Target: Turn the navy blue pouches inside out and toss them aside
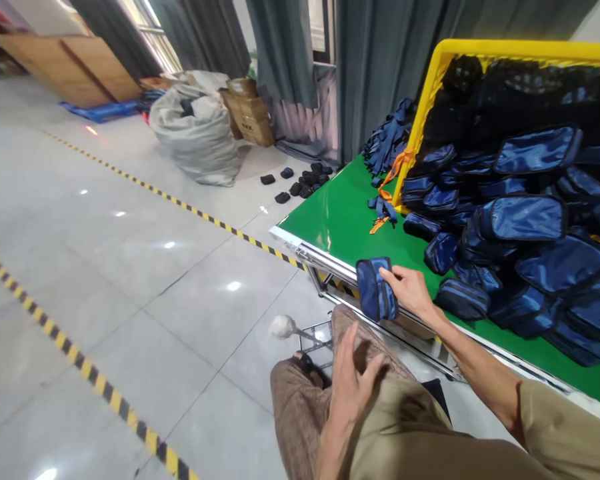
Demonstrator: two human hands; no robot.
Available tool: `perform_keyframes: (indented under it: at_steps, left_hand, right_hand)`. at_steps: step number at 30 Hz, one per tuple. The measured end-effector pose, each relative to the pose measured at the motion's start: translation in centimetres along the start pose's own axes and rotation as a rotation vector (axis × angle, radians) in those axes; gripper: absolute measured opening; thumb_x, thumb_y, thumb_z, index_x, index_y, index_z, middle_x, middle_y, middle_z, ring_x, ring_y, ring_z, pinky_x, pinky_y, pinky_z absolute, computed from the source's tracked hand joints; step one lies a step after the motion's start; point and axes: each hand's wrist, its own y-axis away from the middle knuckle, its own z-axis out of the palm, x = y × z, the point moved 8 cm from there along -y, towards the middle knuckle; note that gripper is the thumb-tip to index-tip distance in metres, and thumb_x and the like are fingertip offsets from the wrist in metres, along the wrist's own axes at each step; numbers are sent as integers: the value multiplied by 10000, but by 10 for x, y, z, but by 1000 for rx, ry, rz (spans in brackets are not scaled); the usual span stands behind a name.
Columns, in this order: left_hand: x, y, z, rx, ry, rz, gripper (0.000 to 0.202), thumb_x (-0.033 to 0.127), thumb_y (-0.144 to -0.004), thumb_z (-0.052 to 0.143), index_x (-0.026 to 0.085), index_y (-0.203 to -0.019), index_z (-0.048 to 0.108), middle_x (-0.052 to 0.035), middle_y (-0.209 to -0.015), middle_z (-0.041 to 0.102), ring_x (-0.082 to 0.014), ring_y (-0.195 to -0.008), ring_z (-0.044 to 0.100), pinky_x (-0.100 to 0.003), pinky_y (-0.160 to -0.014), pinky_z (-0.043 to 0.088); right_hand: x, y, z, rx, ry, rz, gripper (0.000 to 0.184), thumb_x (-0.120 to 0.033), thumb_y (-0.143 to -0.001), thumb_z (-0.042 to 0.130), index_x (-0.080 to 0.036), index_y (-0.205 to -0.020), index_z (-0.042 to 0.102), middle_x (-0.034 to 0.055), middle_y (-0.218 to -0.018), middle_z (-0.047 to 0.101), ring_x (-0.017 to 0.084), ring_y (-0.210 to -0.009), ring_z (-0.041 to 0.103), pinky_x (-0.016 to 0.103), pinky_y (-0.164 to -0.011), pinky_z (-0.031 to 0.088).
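My right hand point(411, 288) pinches a small navy-blue pouch point(369, 291) by its right side, thumb on top. The pouch has dark edging and hangs over the metal edge of the green-topped table point(320, 217). My left hand point(349, 379) is above my lap, empty, fingers stretched out and thumb apart, a little below the pouch and not touching it. To the right, many similar blue pouches point(527, 218) lie heaped on the table and spill from a yellow crate point(433, 100) tipped on its side.
Blue straps point(390, 137) and an orange ribbon point(399, 167) lie beside the crate. Several dark pouches point(307, 180) are on the floor past the table's corner. Farther back are a big whitish sack point(195, 137) and cardboard boxes point(253, 120). Yellow-black tape point(180, 202) marks the floor.
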Motion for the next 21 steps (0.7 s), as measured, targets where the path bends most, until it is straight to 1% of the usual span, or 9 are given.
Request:
perform_keyframes:
  at_steps: [2,4,7,9,11,12,14,17,21]
  left_hand:
    - [10,-4,2,15,-73,87,849,589,-1001,808,261,-1717,493,-175,-1750,560,-376,-1657,501,-617,-1389,401]
    - [11,-5,4,43,-130,134,763,534,-1027,794,235,-1671,515,-199,-1663,622,-378,-1569,581,-605,-1334,457]
    - [5,-10,9,49,-196,188,360,402,-1122,612,216,-1426,665,-174,-1362,747,-336,-1311,702,-514,-1144,570]
    - [-1,-17,15,22,-218,186,249,356,-1150,490,235,-1121,706,-114,-1082,740,-291,-1066,704,-427,-971,581]
    - [-12,-25,16,38,-200,103,318,366,-1154,440,258,-913,617,-59,-907,664,-254,-890,638,-376,-858,539]
    - [-17,-29,16,56,-174,46,329,389,-1153,442,264,-881,579,-44,-883,646,-244,-861,617,-364,-847,526]
    - [-24,-31,15,71,-107,-39,319,432,-1149,459,266,-903,576,-40,-919,670,-236,-888,625,-355,-883,524]
    - [-26,-26,16,38,-20,-81,318,467,-1156,465,255,-1000,645,-64,-1039,740,-240,-989,666,-353,-966,527]
    - [-23,-12,13,28,21,-123,331,494,-1146,500,242,-1084,706,-77,-1064,767,-252,-993,680,-363,-975,539]
  right_hand:
    - [-6,17,26,-89,-67,54,644,-710,-1060,609,-261,-654,390,-55,-645,346,148,-625,359,302,-604,270]
    - [-6,31,47,-175,-120,97,629,-724,-1056,592,-262,-671,407,-56,-649,374,151,-628,375,299,-598,287]
    - [7,46,61,-319,-131,91,616,-725,-1113,527,-260,-713,465,-50,-657,469,171,-640,457,296,-609,362]
    - [23,52,60,-409,-48,-12,578,-647,-1194,418,-245,-827,614,-7,-789,659,211,-770,609,311,-732,489]
    - [51,56,51,-454,145,-151,490,-534,-1230,378,-237,-1129,755,77,-1163,802,267,-1100,705,378,-1009,547]
    - [70,57,45,-442,273,-194,442,-499,-1221,415,-226,-1298,755,125,-1369,778,295,-1274,678,423,-1134,517]
    - [112,55,31,-395,505,-188,475,-477,-1185,520,-165,-1504,685,208,-1585,670,334,-1447,604,477,-1239,470]
    - [148,52,25,-419,619,-232,486,-464,-1160,608,-170,-1540,674,193,-1587,675,314,-1444,617,435,-1231,486]
    - [161,47,16,-354,628,-202,361,-388,-1217,472,-217,-1308,777,136,-1311,797,262,-1229,709,335,-1062,526]
